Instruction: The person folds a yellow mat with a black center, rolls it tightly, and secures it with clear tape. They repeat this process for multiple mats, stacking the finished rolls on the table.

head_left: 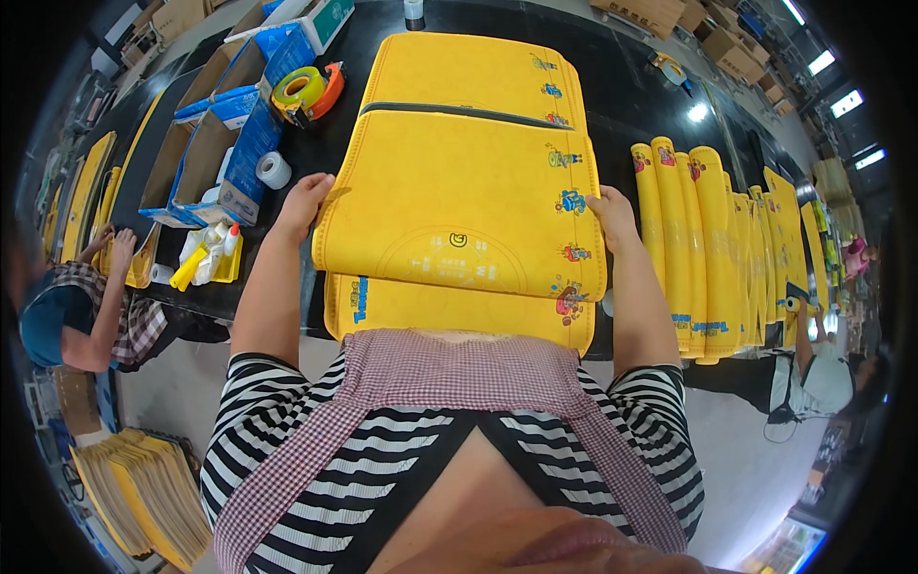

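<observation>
Lead: Where is the item?

Inspector: The yellow, rectangular, felt-like sheet (pixel 459 182), with cartoon figures printed down its right side, is directly before the person, above a flat yellow printed layer (pixel 440 308) on the glossy black worktop (pixel 622 86).

Lead: Risks?

Inspector: In my judgement, misalignment: should one hand pull harder than the other, the sheet could skew against the layer beneath. Its near edge bows between the hands, so a slack hold might let it crease.

Lead: Fingers?

Inspector: Nearly closed on both sides. The left hand (pixel 308 203) grips the sheet's left edge; the right hand (pixel 613 214) grips the right edge. Fingers underneath are hidden; firmness cannot be determined.
</observation>
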Available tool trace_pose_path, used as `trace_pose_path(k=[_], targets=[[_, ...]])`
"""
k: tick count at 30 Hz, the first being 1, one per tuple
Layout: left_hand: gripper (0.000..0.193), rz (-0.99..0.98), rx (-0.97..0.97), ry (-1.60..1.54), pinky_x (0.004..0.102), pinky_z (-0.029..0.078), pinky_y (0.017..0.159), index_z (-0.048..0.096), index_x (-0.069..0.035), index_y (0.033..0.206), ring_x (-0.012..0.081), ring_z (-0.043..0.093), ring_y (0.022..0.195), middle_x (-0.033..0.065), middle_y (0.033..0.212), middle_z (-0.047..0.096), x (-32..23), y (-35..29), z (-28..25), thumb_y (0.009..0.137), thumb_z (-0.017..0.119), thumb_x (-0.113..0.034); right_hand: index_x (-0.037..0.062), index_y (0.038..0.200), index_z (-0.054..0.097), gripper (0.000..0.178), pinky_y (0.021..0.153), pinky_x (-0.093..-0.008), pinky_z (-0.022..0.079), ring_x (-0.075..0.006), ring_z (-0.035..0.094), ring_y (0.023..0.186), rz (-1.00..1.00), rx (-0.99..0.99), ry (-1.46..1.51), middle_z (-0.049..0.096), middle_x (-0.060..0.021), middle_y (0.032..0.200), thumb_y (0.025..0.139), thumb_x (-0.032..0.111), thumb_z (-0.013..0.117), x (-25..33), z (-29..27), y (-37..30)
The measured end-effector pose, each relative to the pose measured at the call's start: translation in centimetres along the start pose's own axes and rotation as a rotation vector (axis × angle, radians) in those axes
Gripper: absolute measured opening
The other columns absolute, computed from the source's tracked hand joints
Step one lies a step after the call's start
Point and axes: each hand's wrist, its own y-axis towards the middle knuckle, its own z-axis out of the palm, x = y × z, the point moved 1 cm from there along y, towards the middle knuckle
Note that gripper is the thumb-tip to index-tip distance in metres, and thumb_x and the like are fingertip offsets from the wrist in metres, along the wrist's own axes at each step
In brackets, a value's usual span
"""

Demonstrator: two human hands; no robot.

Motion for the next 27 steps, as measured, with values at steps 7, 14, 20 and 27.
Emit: trace_pose_path(k=[7,14,20,27], targets=[[0.044,-0.081,0.155,0.465,0.0331,0.053,0.094,0.064,0.001,0.131,0.0219,0.068,0.104,0.0131,0.113,0.07,1.5,-7.9,-3.1,0.094,0.077,-0.018,-0.0053,0.117,0.065,0.033,0.081,-0.0332,0.055,-0.022,0.07,0.092,0.148,0.074,-0.385,0.073,-0.0144,0.104,0.089,0.011,0.073,-4.1,-4.9,-7.1],[0.048,0.003,-0.063,0.637,0.0369,0.051,0.103,0.062,0.003,0.138,0.0301,0.068,0.118,0.0179,0.131,0.069,0.9,-7.5,1.9,0.097,0.073,-0.019,-0.0025,0.114,0.07,0.043,0.088,-0.041,0.056,-0.0347,0.07,0.101,-0.002,-0.09,-0.734,0.07,-0.0228,0.11,0.082,0.024,0.081,-5.2,-1.2,-7.5],[0.049,0.44,-0.214,0.81,0.036,0.055,0.095,0.059,0.001,0.141,0.0277,0.072,0.109,0.0174,0.124,0.072,2.5,-8.5,3.7,0.094,0.072,-0.007,0.0007,0.112,0.07,0.042,0.094,-0.0448,0.054,-0.0373,0.066,0.109,-0.12,-0.273,-0.928,0.064,-0.021,0.117,0.08,0.025,0.083,-4.0,0.7,-9.2],[0.039,0.01,0.103,0.129,0.0341,0.056,0.091,0.063,0.001,0.134,0.0288,0.073,0.106,0.0171,0.119,0.074,1.1,-8.9,3.7,0.097,0.07,-0.008,-0.0013,0.114,0.062,0.041,0.089,-0.0461,0.055,-0.0394,0.071,0.1,-0.106,-0.229,-0.693,0.071,-0.0226,0.106,0.086,0.024,0.079,-3.8,0.5,-8.5]])
